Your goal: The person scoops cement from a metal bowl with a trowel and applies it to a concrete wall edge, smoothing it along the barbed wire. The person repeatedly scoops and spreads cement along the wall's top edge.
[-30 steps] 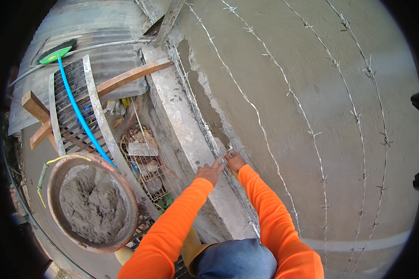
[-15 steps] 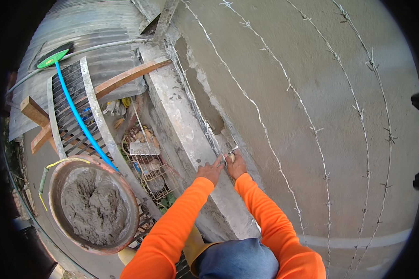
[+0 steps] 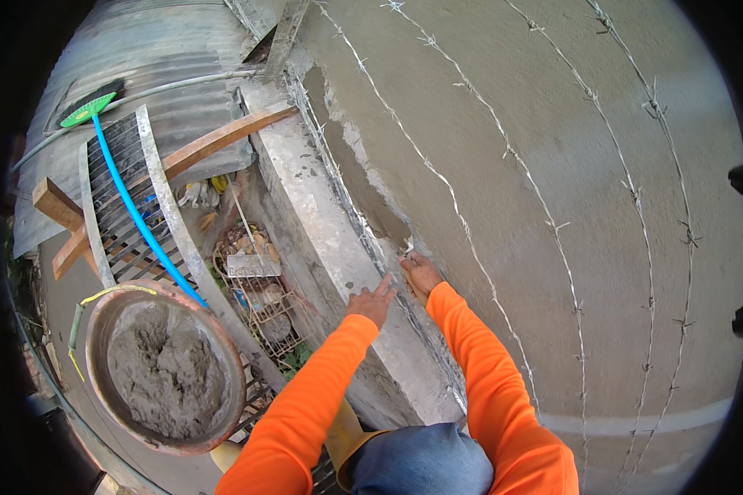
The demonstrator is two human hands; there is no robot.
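My left hand (image 3: 371, 304) rests on the concrete ledge (image 3: 322, 235), fingers stretched out, holding nothing. Just right of it, my right hand (image 3: 421, 274) is closed around a small trowel (image 3: 408, 245); only a bit of its metal shows past the fingers, and the blade is hidden. That hand is against the grey plastered wall (image 3: 504, 223), at the lower end of a darker strip of wet mortar (image 3: 363, 186) running along the ledge. A round tub (image 3: 238, 404) at lower left holds wet grey mortar (image 3: 169, 367).
Several barbed wire strands (image 3: 446, 169) stretch across the wall side, close to my right arm. At left, a metal grate (image 3: 153, 153) carries a blue-handled broom (image 3: 136, 210) beside a wooden beam (image 3: 223, 136). Below the ledge lie a rusty wire rack (image 3: 264, 309) and rubble.
My right hand has turned and shifted slightly up and right along the wall, hiding the trowel's handle and bent shank. The left hand stays nearly in place on the ledge.
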